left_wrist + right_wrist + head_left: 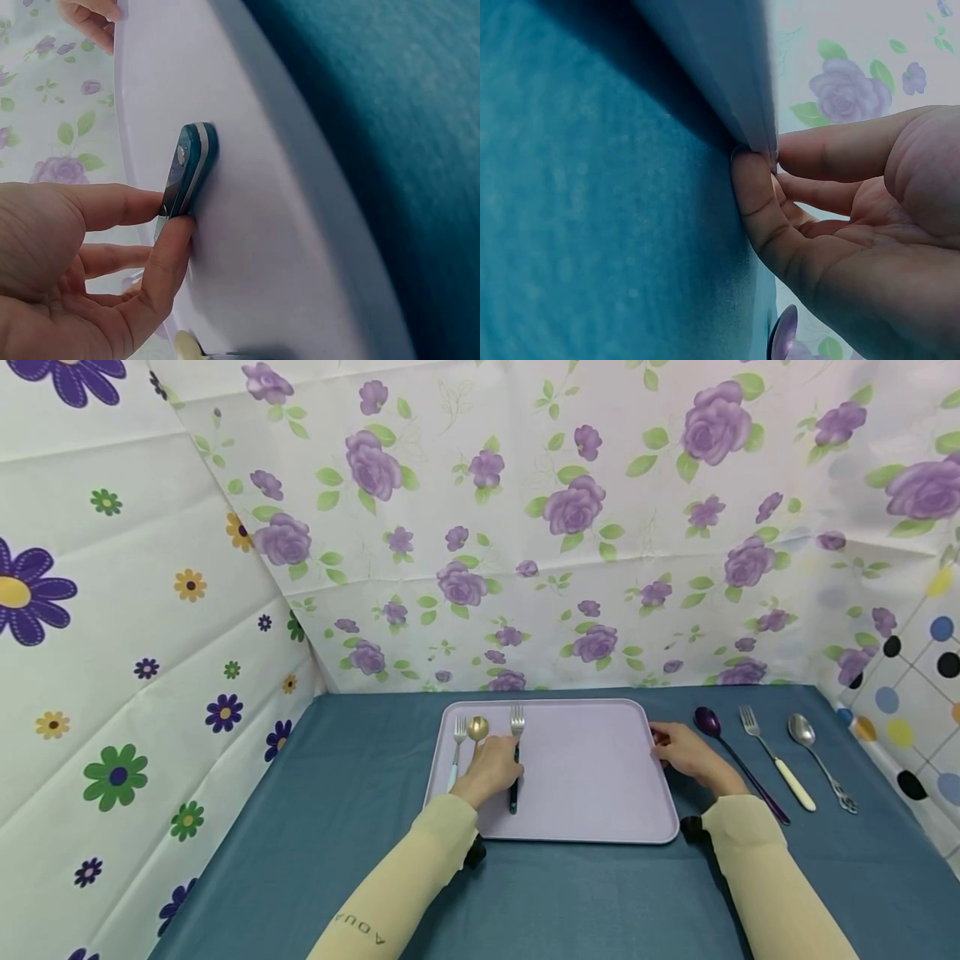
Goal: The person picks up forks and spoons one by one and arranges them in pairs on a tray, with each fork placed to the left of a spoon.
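Note:
My left hand point(491, 770) pinches a fork point(514, 793) with a dark green handle between thumb and finger, over the left part of a pale lilac tray point(585, 777). In the left wrist view the riveted handle end point(196, 150) sticks out past the fingertips, close over the tray. Left of it on the tray lie a gold spoon point(477, 727), partly hidden by the hand, and a fork with a pale blue handle point(455, 758). My right hand point(690, 752) grips the tray's right rim, its thumb and finger on either side of the edge point(761, 112).
Right of the tray, a dark purple spoon point(738, 760), a fork with a cream handle point(780, 764) and a silver spoon with an ornate handle point(819, 756) lie on the blue-green tablecloth point(570, 902). Flowered sheets point(517, 527) stand behind and at the left; a dotted one point(911, 727) is at the right.

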The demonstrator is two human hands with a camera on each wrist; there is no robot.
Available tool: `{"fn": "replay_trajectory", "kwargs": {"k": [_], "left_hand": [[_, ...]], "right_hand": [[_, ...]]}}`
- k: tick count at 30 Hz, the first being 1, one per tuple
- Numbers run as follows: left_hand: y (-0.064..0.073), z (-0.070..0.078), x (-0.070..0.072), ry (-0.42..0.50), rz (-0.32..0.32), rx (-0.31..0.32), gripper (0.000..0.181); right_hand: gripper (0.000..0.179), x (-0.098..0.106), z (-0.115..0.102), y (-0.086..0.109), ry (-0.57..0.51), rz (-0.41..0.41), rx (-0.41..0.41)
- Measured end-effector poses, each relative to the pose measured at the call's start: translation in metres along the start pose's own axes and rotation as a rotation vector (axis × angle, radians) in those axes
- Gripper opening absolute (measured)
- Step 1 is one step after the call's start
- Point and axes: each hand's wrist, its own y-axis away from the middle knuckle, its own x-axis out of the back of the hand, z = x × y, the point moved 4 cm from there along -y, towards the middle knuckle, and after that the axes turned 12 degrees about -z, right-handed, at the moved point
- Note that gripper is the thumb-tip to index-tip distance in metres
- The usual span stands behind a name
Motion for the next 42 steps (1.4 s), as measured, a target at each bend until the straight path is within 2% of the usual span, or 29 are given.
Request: {"fn": "replay_trajectory", "kwargs": {"k": [9,18,42], "left_hand": [[-0.0011,0.0007,-0.0019,0.013,-0.012,0.01,0.015],[0.0032,0.0022,-0.0022,0.034,-0.019,0.014,0.011],[0.0009,0.0017,-0.0022,0.065,-0.02,0.01,0.007]], "right_hand": [[0.055,0.0009,-0.0022,0.0026,-0.008,0.007,0.007],[0.055,-0.0011,-0.0015,0.0027,-0.007,0.009,-0.001],[0.056,0.0015,-0.0043,0.0037,-0.008,0.005,-0.002]]}}
